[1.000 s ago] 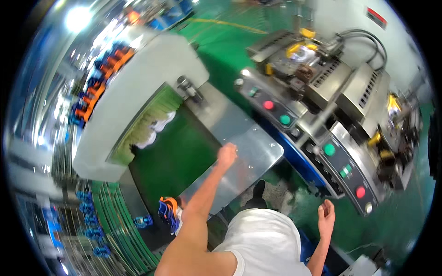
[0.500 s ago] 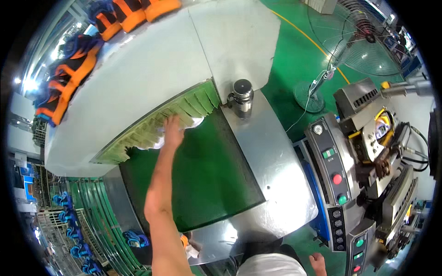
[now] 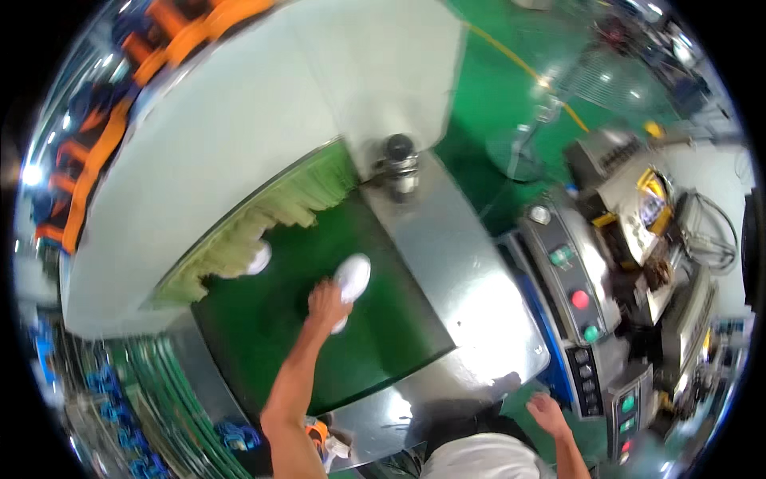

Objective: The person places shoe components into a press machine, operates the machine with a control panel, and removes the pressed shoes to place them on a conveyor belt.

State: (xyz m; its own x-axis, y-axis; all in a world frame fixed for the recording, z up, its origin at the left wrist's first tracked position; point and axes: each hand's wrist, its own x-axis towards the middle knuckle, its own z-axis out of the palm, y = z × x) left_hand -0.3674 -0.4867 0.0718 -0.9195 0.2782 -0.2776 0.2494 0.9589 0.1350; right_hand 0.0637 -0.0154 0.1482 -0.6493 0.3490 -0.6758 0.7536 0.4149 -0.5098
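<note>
My left hand (image 3: 327,303) is closed around the narrow middle of a white shoe sole (image 3: 353,276), over a green conveyor belt (image 3: 375,351). The hand covers part of the sole, and its lower end shows below my fingers. A second white piece (image 3: 259,257), probably another sole, sticks out partly from under a pale green strip curtain (image 3: 279,206); the curtain hides the rest of it. My right hand (image 3: 546,412) hangs at the lower right, beyond the metal table edge, with loosely bent fingers and nothing visible in it.
A steel flask (image 3: 401,169) stands on the metal frame (image 3: 435,239) right of the belt. Machines with a button panel (image 3: 568,275) rise at the right. Orange and black shoe parts (image 3: 88,172) line the far-left edge. A rack of green bars (image 3: 171,391) is at the lower left.
My left hand has come back from the strip curtain toward me, bringing the white sole with it. My right hand has risen slightly. The whole view has shifted and blurred.
</note>
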